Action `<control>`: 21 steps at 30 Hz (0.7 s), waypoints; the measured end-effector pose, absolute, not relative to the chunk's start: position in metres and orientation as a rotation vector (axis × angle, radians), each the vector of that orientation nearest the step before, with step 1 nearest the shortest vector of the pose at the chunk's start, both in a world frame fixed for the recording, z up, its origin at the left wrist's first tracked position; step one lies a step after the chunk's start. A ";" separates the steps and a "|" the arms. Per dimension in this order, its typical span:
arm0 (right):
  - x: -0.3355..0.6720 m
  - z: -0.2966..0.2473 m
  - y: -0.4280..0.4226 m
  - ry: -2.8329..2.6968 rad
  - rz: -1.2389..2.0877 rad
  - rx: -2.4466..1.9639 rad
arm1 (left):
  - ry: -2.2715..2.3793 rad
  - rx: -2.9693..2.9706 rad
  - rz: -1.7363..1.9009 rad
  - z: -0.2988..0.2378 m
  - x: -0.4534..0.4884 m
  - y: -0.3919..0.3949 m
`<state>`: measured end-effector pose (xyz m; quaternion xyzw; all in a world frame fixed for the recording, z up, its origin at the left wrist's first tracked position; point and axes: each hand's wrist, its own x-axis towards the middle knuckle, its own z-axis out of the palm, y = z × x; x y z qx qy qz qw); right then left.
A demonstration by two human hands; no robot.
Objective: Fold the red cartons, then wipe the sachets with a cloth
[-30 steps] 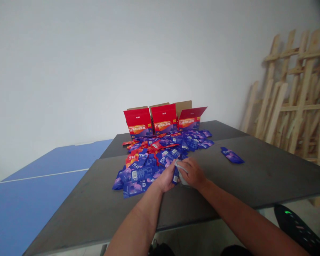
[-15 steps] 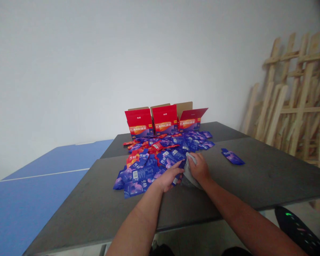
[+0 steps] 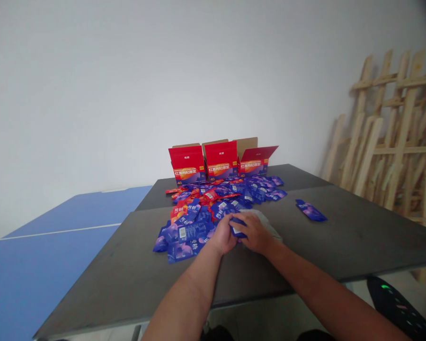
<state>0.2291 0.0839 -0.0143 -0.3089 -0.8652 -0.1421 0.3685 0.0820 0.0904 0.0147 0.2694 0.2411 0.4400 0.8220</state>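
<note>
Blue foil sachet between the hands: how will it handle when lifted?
The glossy blue foil sachet looks thin and flexible, so probably floppy and light, and unlikely to roll. Its sheen suggests it may slip against the other sachets in the heap. Laid flat on the dark grey tabletop, it may be hard to pinch up.

Open tabletop (image 3: 287, 255) between the right hand (image 3: 256, 233) and a lone sachet (image 3: 311, 210); sachet heap (image 3: 188, 232) in the way ahead and left.

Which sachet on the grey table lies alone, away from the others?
The blue-purple sachet on the right side of the table: it sits apart on bare tabletop, while the other sachets overlap one another in the heap.
</note>
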 end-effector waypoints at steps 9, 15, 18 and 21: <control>0.296 0.006 0.113 -1.776 -0.227 -1.175 | 0.559 0.792 1.103 0.002 0.087 0.093; 0.399 0.022 0.124 -1.366 -0.102 -1.656 | 0.600 0.849 1.152 -0.002 0.090 0.097; 0.450 0.012 0.123 -1.329 -0.146 -1.805 | 0.620 0.888 1.132 -0.004 0.092 0.098; 0.486 -0.004 0.121 -1.547 -0.286 -1.825 | 0.629 0.891 1.117 -0.005 0.092 0.098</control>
